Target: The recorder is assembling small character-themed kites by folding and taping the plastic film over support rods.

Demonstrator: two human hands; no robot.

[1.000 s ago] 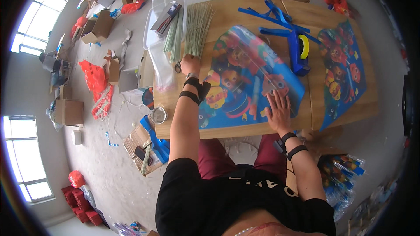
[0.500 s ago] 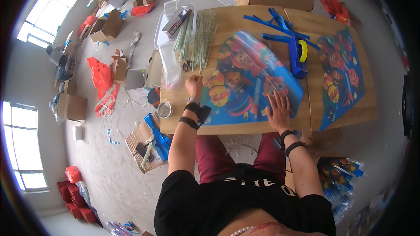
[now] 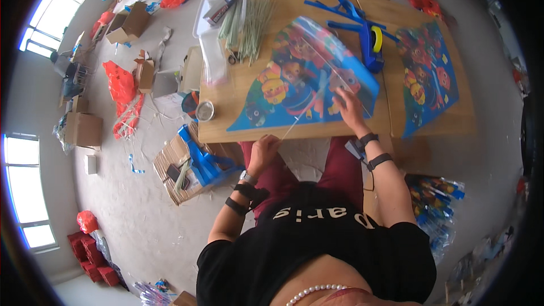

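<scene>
My left hand [image 3: 265, 152] is closed on a thin pale stick [image 3: 293, 126], just off the table's near edge. The stick slants from it up over a glossy blue sheet [image 3: 238, 124] printed with colourful cartoon figures. Toward the sheet's right side lies my right hand [image 3: 350, 110], fingers extended on the print and slightly blurred. A long thin line [image 3: 326, 62], apparently another stick, runs diagonally across the sheet above that hand. A bundle of pale sticks [image 3: 258, 22] lies at the table's far left, beside small scissors [image 3: 231, 59].
A blue tape dispenser [image 3: 371, 51] with yellow tape and blue strips [image 3: 340, 11] sit beyond the sheet. Another printed sheet [image 3: 430, 73] lies at right. A clear plastic box [image 3: 207, 31] and a round tin [image 3: 205, 110] stand at left. Cardboard and blue ribbon [image 3: 207, 161] lie lower left.
My left hand has come from the stick bundle's near end to the table's near edge, bringing a stick. My right hand has shifted slightly on the sheet. The whole view has tilted.
</scene>
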